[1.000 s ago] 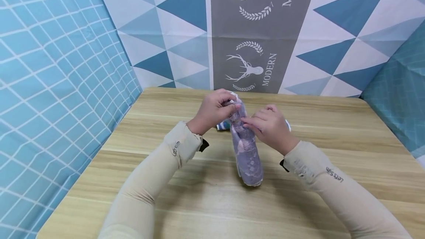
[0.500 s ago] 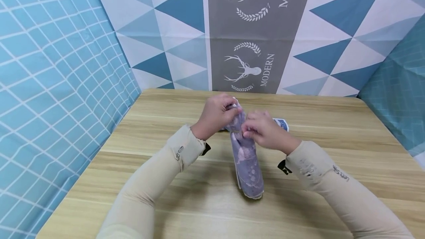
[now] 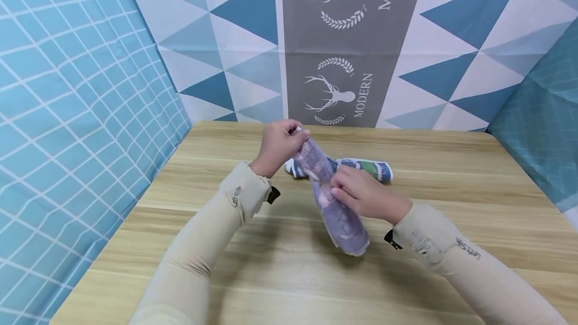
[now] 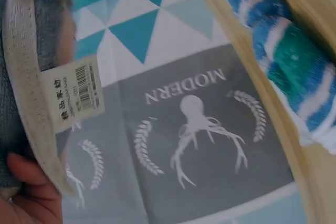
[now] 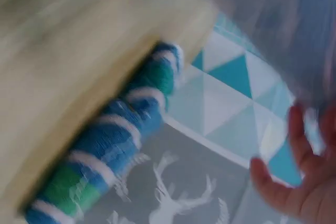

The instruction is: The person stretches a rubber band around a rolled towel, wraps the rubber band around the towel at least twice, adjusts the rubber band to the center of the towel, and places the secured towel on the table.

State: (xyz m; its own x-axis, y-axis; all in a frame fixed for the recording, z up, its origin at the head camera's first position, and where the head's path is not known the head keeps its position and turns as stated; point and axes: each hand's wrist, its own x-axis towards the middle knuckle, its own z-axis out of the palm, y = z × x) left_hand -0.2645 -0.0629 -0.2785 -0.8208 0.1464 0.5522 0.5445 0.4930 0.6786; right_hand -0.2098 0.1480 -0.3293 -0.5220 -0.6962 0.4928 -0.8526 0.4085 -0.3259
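A purple towel (image 3: pixel 344 227) with pale pink patches is bunched into a long roll and pinched narrow near its middle. My left hand (image 3: pixel 276 147) grips its upper end between thumb and fingers. At the narrow part, my right hand (image 3: pixel 365 192) holds it with curled fingers, while the lower end hangs slanting over the table. In the left wrist view a white label (image 4: pixel 73 95) with a barcode sticks out from the towel's pale hem. Behind it on the table lies a rolled blue, white and green striped towel (image 3: pixel 369 167), narrowed at its middle.
The wooden table (image 3: pixel 207 245) ends at a patterned backdrop (image 3: pixel 244 44) with triangles and a grey deer panel. A blue gridded cloth (image 3: pixel 77 104) hangs along the left side.
My left hand has moved left and a little up with the towel's upper end, and the towel tilts more. My right hand has moved slightly down, and more of the striped towel shows.
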